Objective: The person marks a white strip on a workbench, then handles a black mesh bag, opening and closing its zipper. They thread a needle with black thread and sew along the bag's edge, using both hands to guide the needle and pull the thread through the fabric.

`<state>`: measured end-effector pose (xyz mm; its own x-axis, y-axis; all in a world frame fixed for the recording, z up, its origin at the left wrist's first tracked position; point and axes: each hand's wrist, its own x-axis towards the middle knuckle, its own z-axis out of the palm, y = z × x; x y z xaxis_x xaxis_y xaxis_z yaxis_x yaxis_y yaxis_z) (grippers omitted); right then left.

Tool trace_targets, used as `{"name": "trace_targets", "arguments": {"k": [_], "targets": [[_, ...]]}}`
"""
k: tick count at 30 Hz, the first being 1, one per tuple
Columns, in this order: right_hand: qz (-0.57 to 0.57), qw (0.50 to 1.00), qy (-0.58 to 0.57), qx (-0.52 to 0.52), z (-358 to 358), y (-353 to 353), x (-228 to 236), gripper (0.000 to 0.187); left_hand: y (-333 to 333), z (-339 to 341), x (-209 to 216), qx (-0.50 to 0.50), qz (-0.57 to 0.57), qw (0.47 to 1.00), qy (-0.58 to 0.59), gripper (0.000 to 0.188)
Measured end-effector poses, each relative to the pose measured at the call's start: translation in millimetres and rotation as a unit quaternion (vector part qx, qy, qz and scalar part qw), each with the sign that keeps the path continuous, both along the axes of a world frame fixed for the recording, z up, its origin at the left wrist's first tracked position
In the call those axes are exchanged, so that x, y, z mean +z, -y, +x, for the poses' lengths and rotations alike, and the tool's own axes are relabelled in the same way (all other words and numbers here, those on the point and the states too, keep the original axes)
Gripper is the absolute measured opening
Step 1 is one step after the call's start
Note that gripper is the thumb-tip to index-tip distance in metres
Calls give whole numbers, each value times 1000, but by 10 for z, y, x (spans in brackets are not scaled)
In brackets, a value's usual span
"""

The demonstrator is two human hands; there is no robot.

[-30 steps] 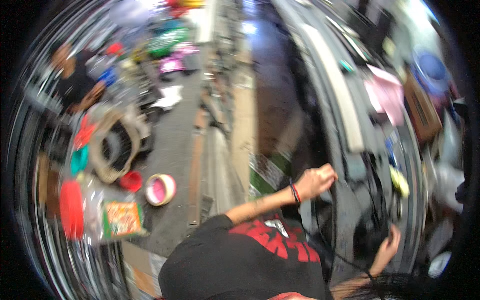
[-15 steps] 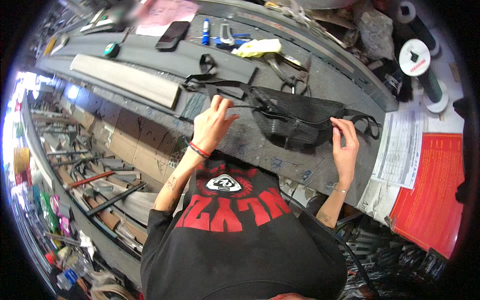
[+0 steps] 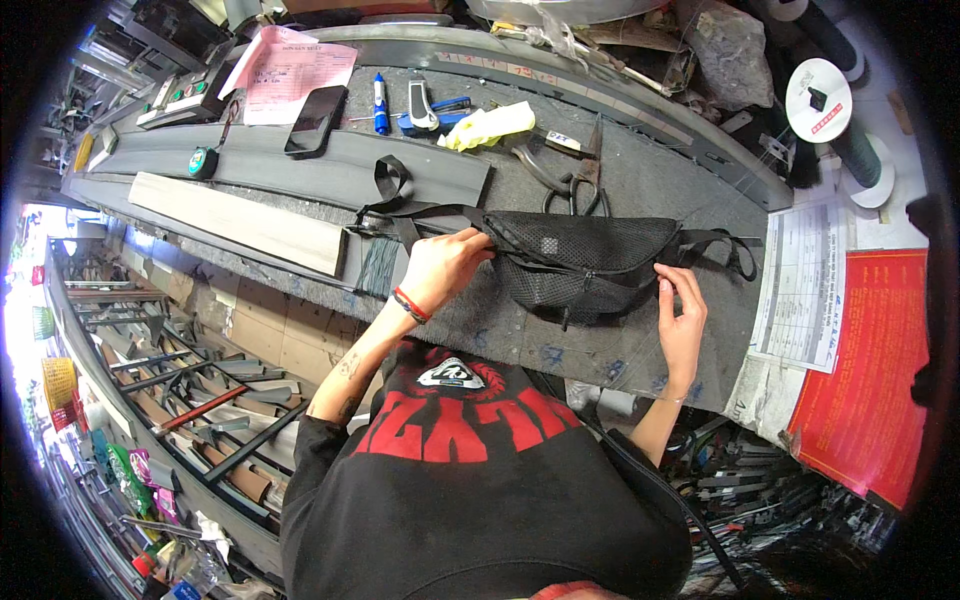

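A black mesh waist bag [image 3: 590, 262] lies on the grey work surface in front of me, its zip running across the front. My left hand [image 3: 450, 268] is closed on the bag's left end, fingertips pinched together where the strap joins. What exactly sits between those fingers is hidden. At the other end, my right hand [image 3: 682, 315] holds the bag's lower right edge with its fingertips. From the left end a black strap [image 3: 440, 211] runs off and stands up in a loop. Another strap [image 3: 742, 250] trails from the right end.
Behind the bag lie scissors [image 3: 588, 172], a yellow cloth [image 3: 490, 126], a utility knife [image 3: 421, 107], a blue marker [image 3: 381, 105] and a phone [image 3: 316, 122]. A pale board [image 3: 235, 222] and a tape measure [image 3: 203, 161] are further left. Thread spools [image 3: 822, 100] stand at right.
My left hand has come down and right, from a thin black piece held out left of the bag to the bag's left end. The right hand stays at the right edge. The view has shifted slightly.
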<state>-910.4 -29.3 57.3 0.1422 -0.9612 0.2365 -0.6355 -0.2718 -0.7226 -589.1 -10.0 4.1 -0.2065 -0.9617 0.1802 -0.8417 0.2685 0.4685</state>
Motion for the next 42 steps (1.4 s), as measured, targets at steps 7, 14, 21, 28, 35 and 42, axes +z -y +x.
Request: {"name": "trace_targets", "arguments": {"k": [7, 14, 21, 28, 35, 42], "targets": [[-1, 1000, 3, -30, -59, 22, 54, 16, -37, 38, 83, 28, -1, 998, -61, 25], [-64, 997, -33, -36, -173, 6, 133, 16, -31, -240, 145, -32, -68, 996, -37, 31], [-70, 989, -19, -130, -611, -223, 126, 15, 4, -378, 99, -24, -106, 993, -55, 30], [-83, 952, -12, -295, -1084, -418, -37, 16, 135, -419, 186, -65, -110, 990, -61, 15], [-95, 943, 36, -316, -1170, -274, -328, 30, 274, -387, 324, -18, -47, 981, -187, 12], [-89, 942, -18, -323, -1143, 285, -416, 66, 326, -329, 346, -42, -34, 973, -222, 11]]}}
